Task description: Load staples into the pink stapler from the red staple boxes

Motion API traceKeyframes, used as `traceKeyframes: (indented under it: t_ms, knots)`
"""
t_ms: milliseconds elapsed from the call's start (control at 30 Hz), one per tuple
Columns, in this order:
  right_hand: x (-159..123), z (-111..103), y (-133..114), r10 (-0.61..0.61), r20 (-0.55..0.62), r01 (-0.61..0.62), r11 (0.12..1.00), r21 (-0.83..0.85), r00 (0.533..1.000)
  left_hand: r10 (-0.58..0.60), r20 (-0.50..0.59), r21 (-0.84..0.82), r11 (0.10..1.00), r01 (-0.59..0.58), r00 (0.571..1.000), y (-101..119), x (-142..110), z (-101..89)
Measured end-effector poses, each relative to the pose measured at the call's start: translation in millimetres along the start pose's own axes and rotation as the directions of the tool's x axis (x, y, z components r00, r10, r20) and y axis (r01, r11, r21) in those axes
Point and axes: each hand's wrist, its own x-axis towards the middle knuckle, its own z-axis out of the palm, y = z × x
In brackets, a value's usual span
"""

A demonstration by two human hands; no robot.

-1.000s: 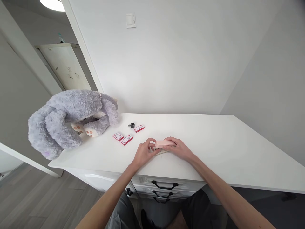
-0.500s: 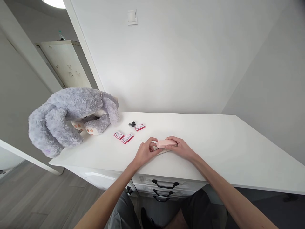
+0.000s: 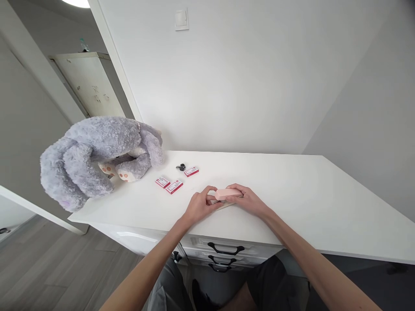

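A pink stapler (image 3: 223, 194) with a pale base under it is held low over the white tabletop, close to the front edge. My right hand (image 3: 248, 199) is wrapped round its right part, thumb in front and fingers over the top. At the other end, my left hand (image 3: 201, 204) curls its fingers and thumb about the stapler's tip and base. A small dark part shows between the pink top and the base, partly hidden by the left fingers. Left of the hands lie three small red-and-white boxes, the nearest box (image 3: 174, 186) among them.
A small black object (image 3: 180, 167) lies behind the boxes. A large grey plush toy (image 3: 103, 138) slumps over the tabletop's left end. The white tabletop (image 3: 308, 203) runs on to the right, with the wall behind it. Drawers with black handles (image 3: 226, 249) are below the front edge.
The whole view has shifted slightly. Both hands keep their hold on the stapler, with hardly any movement between the frames.
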Motion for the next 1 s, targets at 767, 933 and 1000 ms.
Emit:
traceKeyframes:
  t_ms: [767, 933, 1000]
  knots:
    - [-5, -5, -5, -0.009, -0.023, 0.011, 0.996, 0.087, 1.000, -0.143, -0.091, -0.008, 0.990, 0.142, 0.986, 19, 1, 18.0]
    - [-4, -6, -3, -0.027, -0.024, 0.029, 0.994, 0.106, 0.999, -0.125, -0.099, -0.023, 0.992, 0.123, 0.987, 17, 1, 20.5]
    - [-4, -6, -3, -0.031, -0.023, 0.033, 0.992, 0.120, 0.999, -0.117, -0.099, -0.026, 0.993, 0.115, 0.988, 17, 1, 20.7]
